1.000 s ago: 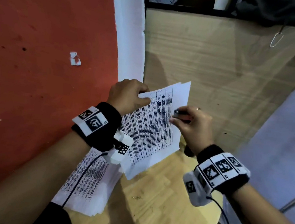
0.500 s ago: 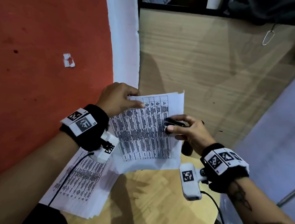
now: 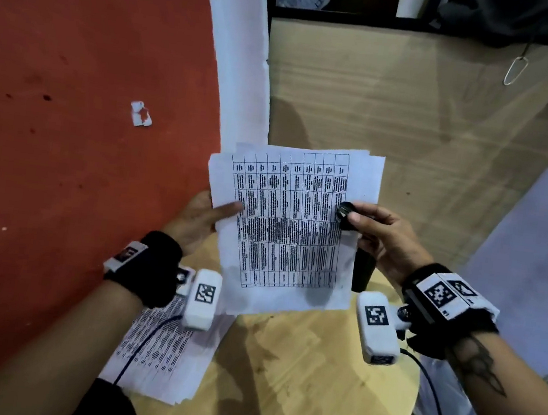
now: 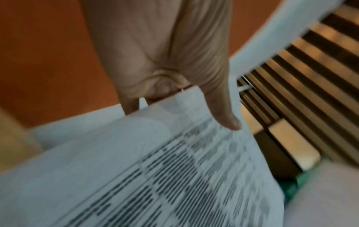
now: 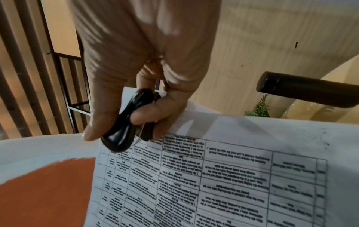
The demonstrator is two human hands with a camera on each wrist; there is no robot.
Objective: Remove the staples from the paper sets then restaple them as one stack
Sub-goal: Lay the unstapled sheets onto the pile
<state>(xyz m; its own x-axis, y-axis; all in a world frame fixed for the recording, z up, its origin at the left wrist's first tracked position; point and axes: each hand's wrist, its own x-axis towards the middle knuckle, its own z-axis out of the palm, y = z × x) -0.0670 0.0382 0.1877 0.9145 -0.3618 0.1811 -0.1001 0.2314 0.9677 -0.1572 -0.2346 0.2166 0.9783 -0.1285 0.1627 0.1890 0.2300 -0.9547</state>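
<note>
Above round wooden table (image 3: pixel 313 384), left hand (image 3: pixel 195 218) pinching paper set (image 3: pixel 291 223), right hand (image 3: pixel 386 235) clasping staple remover (image 3: pixel 346 212).

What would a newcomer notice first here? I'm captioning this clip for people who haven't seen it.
A printed sheet set held up in mid-frame, the left hand gripping its left edge. The right hand holds a small black staple remover at its right edge. More printed papers lie on the round wooden table below.

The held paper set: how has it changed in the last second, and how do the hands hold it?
The paper set turned to face the camera. The left hand slid from its top edge to the left edge. The right hand still grips the black staple remover at the right edge. The paper pile on the stool stayed.
</note>
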